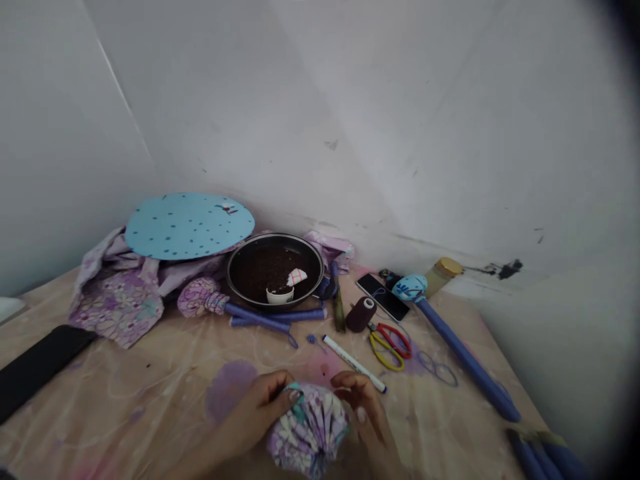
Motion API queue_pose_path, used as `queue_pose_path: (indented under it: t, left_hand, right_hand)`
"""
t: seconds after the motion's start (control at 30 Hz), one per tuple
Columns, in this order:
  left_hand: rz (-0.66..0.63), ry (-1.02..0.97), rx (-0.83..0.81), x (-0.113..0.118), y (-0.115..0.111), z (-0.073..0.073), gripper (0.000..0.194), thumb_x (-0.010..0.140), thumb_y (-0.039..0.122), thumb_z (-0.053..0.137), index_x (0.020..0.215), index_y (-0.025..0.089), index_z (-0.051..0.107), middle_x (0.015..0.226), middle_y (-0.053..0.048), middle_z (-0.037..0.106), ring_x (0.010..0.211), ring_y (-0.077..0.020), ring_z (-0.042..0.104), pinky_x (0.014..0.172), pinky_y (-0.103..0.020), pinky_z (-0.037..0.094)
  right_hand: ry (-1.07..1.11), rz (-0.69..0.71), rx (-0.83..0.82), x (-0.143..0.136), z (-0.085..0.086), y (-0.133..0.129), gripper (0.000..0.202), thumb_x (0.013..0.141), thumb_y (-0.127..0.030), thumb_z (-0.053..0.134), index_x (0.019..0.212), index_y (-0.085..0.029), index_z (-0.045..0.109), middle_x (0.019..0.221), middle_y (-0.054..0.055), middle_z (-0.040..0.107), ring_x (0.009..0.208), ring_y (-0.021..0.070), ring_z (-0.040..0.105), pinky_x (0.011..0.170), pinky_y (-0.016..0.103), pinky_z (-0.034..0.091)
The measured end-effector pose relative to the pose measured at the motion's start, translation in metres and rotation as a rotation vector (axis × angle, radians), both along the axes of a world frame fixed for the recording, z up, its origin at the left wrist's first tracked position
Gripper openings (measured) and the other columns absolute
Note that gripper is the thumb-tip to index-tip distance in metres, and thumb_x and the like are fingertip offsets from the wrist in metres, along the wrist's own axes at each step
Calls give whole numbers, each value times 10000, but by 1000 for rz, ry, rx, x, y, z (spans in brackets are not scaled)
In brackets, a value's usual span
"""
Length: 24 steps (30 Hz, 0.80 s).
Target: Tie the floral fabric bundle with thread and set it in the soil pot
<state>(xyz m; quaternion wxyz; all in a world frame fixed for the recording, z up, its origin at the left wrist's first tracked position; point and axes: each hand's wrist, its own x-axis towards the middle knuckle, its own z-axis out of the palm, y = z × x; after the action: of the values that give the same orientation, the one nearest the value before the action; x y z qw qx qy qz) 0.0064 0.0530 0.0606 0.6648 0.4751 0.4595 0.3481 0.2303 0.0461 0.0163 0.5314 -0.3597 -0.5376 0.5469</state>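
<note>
A gathered, rounded bundle of purple floral fabric is between my hands at the bottom middle. My left hand pinches its upper left edge between thumb and fingers. On the bundle's right side is my right hand, its fingers curled and thumb near the pleats; whether it grips the cloth or a thread is too small to tell. A white marker lies just beyond my right hand. Red-and-yellow handled snips and a dark thread spool lie farther back.
A dark pan holds brown granules and a small cup. Left of it are a blue dotted oval board and floral cloth. Purple-wrapped sticks, a phone, a long blue-handled mallet and a black flat object lie around.
</note>
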Motion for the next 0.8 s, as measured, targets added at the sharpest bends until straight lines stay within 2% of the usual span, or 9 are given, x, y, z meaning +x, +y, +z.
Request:
queue_pose_path:
  t: [0.07,0.1,0.2,0.27,0.4,0.5,0.57,0.7,0.8]
  left_hand:
    - [-72,48,32,2,-3,7,480,752,627,647,694,161,547,631,35,481,600,-130,414,542,-223,312]
    - [-100,70,41,4,-5,10,469,764,616,637,692,163,542,628,38,466,595,-127,400,535,-222,303]
    - [-124,81,33,10,-8,13,444,787,594,617,700,165,541,636,34,458,606,-134,400,526,-222,297]
    - [-90,54,27,14,-8,10,446,800,597,600,697,167,542,639,32,457,612,-138,402,524,-222,294]
    - [12,22,37,19,-8,-1,493,827,643,539,668,177,526,623,44,426,609,-141,391,553,-235,311]
    - [-2,-7,57,18,-11,-7,453,861,623,523,792,178,581,724,22,514,705,-164,466,650,-250,367]
    - [-19,-27,60,17,-13,-12,412,840,592,588,857,180,585,767,18,548,731,-165,487,663,-249,375]
    - [88,-101,-31,18,-12,-23,461,666,548,788,686,167,531,613,57,494,602,-123,430,546,-218,302]
    - [147,-188,-109,20,-8,-25,467,676,563,772,668,165,528,590,51,522,560,-112,441,527,-213,312]
  right_hand:
    - [-123,89,-2,1,9,-2,467,859,-621,558,1151,-259,594,1111,101,585,1038,291,548,875,380,422]
    - [-179,136,-9,0,13,-4,464,869,-604,557,1164,-247,587,1119,107,578,1051,295,538,886,382,412]
    - [-237,179,-94,-4,21,-10,321,922,-520,530,908,-211,618,840,40,563,786,208,538,703,294,416]
    - [-203,149,-184,-5,19,-12,333,935,-497,521,780,-206,565,698,-17,470,640,153,448,588,246,357]
    - [-177,27,-226,-5,13,-12,360,916,-522,539,740,-208,515,631,-54,369,569,128,336,521,229,281]
    - [-217,-125,-196,-4,13,-11,387,899,-543,549,705,-209,525,619,-44,398,575,140,365,530,234,311]
    - [-211,-188,-205,-5,14,-11,385,891,-546,556,701,-211,546,623,-34,433,586,150,393,539,238,341]
    - [-146,-210,-237,-8,9,-12,357,880,-517,593,701,-209,578,616,-32,464,576,148,414,530,237,364]
    - [-63,-223,-328,-6,1,-10,344,851,-535,627,715,-219,606,620,-24,515,567,158,463,535,252,402]
